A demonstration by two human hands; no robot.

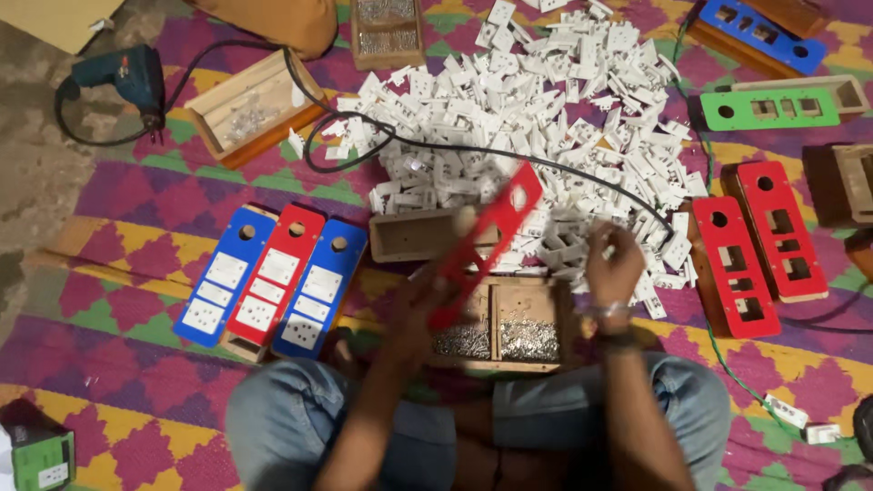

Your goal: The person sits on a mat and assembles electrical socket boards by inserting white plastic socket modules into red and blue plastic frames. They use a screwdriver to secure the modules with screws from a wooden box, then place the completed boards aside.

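Gripping red plate [486, 238] at its lower end with left hand [420, 305], fingers closed on it, plate tilted above wooden screw tray [498, 335] near mat's [136, 382] front edge. Reaching right hand [614, 264] into white socket pile [536, 118] at mat centre; fingers curled, grip unclear. Finished blue and red boards [273, 282] lying left.
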